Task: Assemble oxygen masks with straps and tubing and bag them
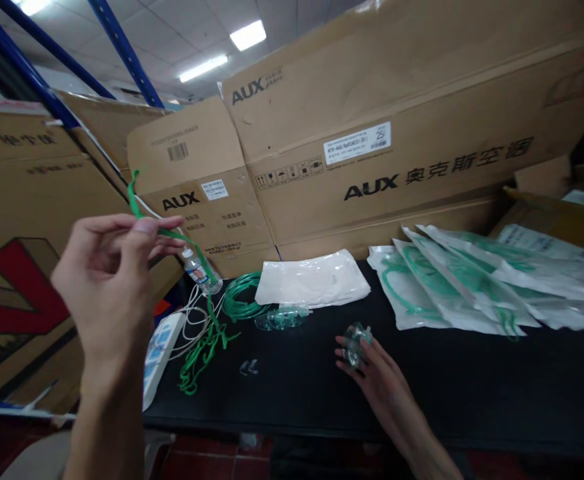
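Observation:
My left hand (115, 267) is raised at the left, pinching a thin green elastic strap (201, 257) between thumb and fingers. One end of the strap sticks up above the hand; the other hangs down to the right. Low over the black table (302, 393), my right hand (385, 377) holds a small clear greenish plastic mask (356, 343), its shape partly covered by the fingers. A tangle of green straps (205, 357) lies below the left hand. Between the hands are clear plastic mask pieces (285, 318) and a coil of green tubing (245, 297).
White flat pouches (315, 281) lie at the back middle, and several pouches with green tubing (437, 283) at the right. A bottle (202, 272), a power strip (165, 353) and two small clear bits (249, 367) are at the left. Cardboard (397, 147) walls the back.

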A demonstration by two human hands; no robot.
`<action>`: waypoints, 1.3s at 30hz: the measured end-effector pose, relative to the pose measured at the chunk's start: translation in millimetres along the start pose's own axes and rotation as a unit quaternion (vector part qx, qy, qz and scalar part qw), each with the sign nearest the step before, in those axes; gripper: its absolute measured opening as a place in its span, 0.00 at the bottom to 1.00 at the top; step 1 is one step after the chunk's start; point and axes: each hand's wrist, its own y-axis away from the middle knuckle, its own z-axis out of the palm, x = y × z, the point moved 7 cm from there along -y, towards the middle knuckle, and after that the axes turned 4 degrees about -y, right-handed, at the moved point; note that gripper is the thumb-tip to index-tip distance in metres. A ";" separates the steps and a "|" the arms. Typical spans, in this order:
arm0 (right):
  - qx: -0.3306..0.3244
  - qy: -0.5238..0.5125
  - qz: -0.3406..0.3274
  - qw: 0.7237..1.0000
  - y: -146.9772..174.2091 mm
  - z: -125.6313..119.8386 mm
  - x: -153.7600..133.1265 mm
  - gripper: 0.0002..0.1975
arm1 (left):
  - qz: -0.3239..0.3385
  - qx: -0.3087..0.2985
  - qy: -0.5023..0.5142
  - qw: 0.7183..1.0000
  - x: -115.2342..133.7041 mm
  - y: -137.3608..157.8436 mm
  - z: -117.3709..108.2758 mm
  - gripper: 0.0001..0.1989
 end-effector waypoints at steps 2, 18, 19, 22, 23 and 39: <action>0.012 0.001 -0.027 1.000 0.5 -7.0 -10.9 0.24 | -0.014 -0.062 0.049 0.997 8.3 31.1 21.9 0.05; 0.015 -0.036 -0.124 0.992 -6.3 -43.1 -36.7 0.17 | 0.015 -0.434 -0.099 0.896 -70.3 297.7 91.2 0.12; 0.013 -0.040 -0.125 0.991 -5.2 -42.9 -37.2 0.17 | 0.021 -0.431 -0.108 0.896 -66.9 294.7 89.5 0.13; 0.006 -0.050 -0.126 0.991 -0.2 -41.3 -39.4 0.18 | 0.032 -0.421 -0.127 0.898 -54.7 286.6 89.2 0.13; 0.003 -0.052 -0.124 0.991 1.5 -40.6 -39.8 0.18 | 0.029 -0.418 -0.129 0.899 -50.9 284.6 91.8 0.12; -0.056 0.042 -0.076 0.995 8.8 -31.1 -42.4 0.21 | -0.082 -0.479 -0.016 0.874 -53.3 284.7 156.8 0.06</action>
